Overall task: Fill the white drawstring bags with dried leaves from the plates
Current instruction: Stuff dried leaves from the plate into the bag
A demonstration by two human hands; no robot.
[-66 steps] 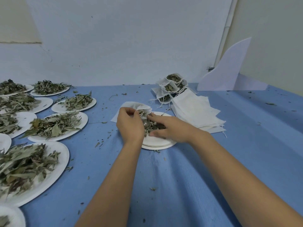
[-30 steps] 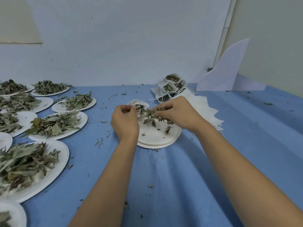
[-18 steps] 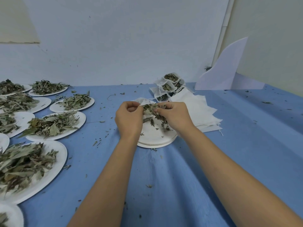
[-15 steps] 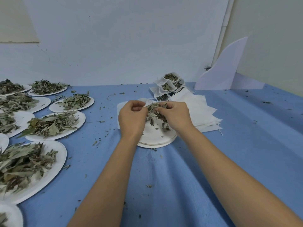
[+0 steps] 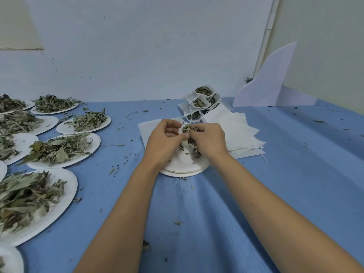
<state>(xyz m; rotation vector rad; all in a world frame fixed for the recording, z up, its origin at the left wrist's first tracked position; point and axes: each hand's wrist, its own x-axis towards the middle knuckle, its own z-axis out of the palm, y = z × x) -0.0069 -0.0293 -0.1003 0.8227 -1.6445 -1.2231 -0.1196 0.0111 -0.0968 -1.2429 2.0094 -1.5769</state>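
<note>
My left hand (image 5: 164, 139) pinches the bag (image 5: 180, 130) open over the plate (image 5: 184, 168) so my right hand (image 5: 209, 139), gripping leaves (image 5: 188, 139), can stuff them in.

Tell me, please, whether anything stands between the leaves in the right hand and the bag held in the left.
Nothing visible does. The right hand holds the leaves right at the mouth of the bag, which the left hand pinches, above the plate.

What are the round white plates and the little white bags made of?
The plates look like paper or thin foam: matte white, thin rims, no shine. The empty bags look like thin cloth, perhaps gauze or paper-like fabric: matte, limp, with loose threads at the edges. The filled bags bulge softly, as cloth would.
</note>
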